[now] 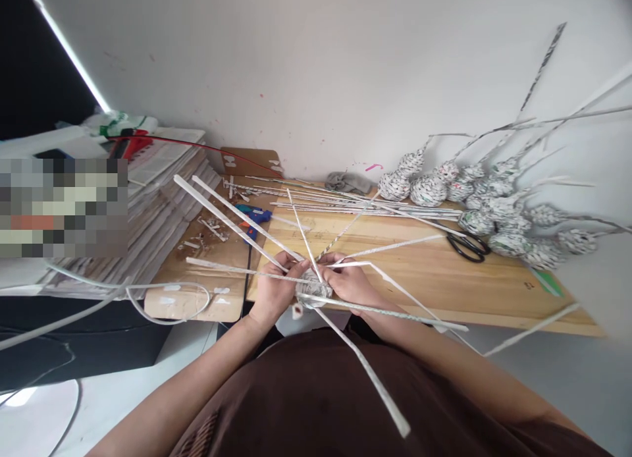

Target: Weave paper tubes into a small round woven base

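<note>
Close to my body, at the table's front edge, is a small round weaving of rolled paper strips (315, 286). Long white paper tubes stick out from it on all sides. My left hand (280, 282) grips its left side, with the thumb on top. On the other side my right hand (348, 279) has its fingers closed round the weaving and a strip at its edge. One paper tube (363, 361) points down over my brown shirt. Another tube (390, 309) runs out to the right. The undersides of both hands' fingers are hidden.
Several woven paper gourds (432, 189) with long stems stand at the back right. Black-handled scissors (468, 246) lie near them. Loose paper tubes (336, 210) lie along the back of the wooden board (419, 279). A blue glue gun (253, 220) and stacked paper (172, 200) are on the left.
</note>
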`<action>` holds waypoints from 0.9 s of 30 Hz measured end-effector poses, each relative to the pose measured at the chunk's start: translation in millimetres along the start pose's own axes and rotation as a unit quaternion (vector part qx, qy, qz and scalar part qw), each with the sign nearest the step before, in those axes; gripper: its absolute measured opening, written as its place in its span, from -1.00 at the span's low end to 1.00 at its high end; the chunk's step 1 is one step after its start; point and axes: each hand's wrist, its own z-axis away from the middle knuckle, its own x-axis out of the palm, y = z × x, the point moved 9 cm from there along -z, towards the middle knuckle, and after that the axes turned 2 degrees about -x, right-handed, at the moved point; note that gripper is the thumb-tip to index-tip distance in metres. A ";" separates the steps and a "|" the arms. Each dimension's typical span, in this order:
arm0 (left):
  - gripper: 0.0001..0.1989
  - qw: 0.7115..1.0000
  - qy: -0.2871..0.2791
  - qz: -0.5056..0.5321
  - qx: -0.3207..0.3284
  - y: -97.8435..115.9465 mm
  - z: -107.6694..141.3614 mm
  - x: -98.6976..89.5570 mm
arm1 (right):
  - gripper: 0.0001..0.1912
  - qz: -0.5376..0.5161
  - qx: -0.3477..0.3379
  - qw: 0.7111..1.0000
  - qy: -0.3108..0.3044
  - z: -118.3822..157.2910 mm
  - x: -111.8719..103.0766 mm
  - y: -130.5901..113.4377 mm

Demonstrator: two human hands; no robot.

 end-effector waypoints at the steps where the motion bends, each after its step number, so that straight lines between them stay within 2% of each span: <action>1: -0.76 1.000 -0.002 0.000 0.000 -0.1 0.0 -0.2 | -0.73 -0.012 0.011 1.000 -0.015 0.5 3.7 1.6; 4: -0.76 1.000 -0.010 -0.010 0.003 0.5 -0.6 -1.0 | -0.77 -0.008 0.002 0.999 -0.032 1.9 7.9 0.0; 7: -0.74 0.999 -0.020 -0.038 0.009 4.6 -1.1 -3.1 | -0.82 0.056 -0.039 0.998 -0.006 2.3 1.1 -6.8; 10: -0.70 0.997 -0.035 -0.063 -0.003 10.0 -0.9 -5.7 | -0.88 0.118 -0.071 0.990 -0.017 2.9 0.8 -14.0; 16: -0.67 0.993 -0.071 -0.089 -0.016 15.3 0.3 -7.4 | -0.83 0.188 -0.114 0.976 -0.001 3.6 -2.2 -25.5; 20: -0.67 0.992 -0.063 -0.105 0.006 15.5 1.3 -10.0 | -0.83 0.198 -0.112 0.974 -0.006 2.3 -2.1 -24.0; 24: -0.56 0.994 -0.065 -0.083 -0.023 7.3 3.2 -7.7 | -0.85 0.211 -0.142 0.967 -0.003 3.0 -2.3 -30.0; 27: -0.57 0.994 -0.074 -0.076 -0.018 5.4 4.3 -4.7 | -0.89 0.188 -0.151 0.970 -0.011 4.4 0.1 -32.4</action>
